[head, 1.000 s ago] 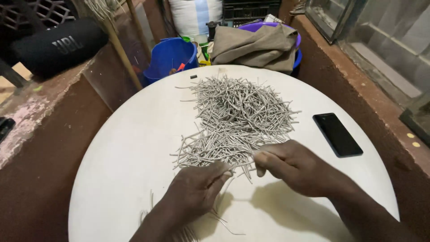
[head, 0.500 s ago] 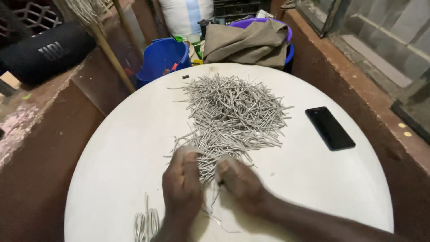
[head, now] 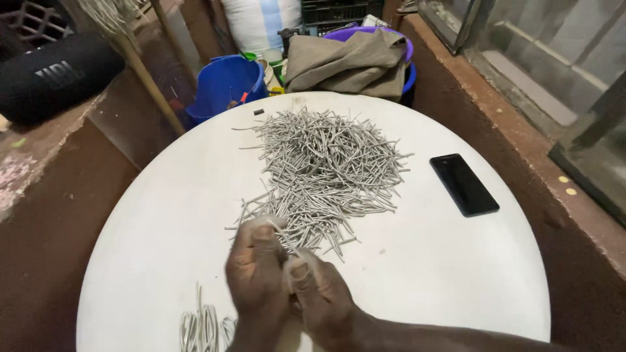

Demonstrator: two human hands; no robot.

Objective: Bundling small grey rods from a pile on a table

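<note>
A big heap of short grey metal wire pieces point(head: 326, 166) lies on a round white table point(head: 456, 261). Both hands meet at the heap's near edge. My left hand point(head: 255, 270) and my right hand point(head: 317, 293) pinch the same thin wire piece point(head: 282, 236) between their fingertips, and it sticks up at a slant toward the heap. A small bunch of bent wire pieces point(head: 203, 326) rests on the table at the bottom, left of my left wrist.
A black phone point(head: 463, 184) lies face up on the table's right side. Behind the table stand a blue bucket point(head: 225, 85), a purple basin with a folded khaki cloth point(head: 352, 62), and a wooden broom handle point(head: 147, 78). A black cylindrical speaker point(head: 55, 75) sits on the left ledge.
My right hand has drawn in from the right to meet the left one. Both hands have slid left and nearer to me, and now hold one wire piece together.
</note>
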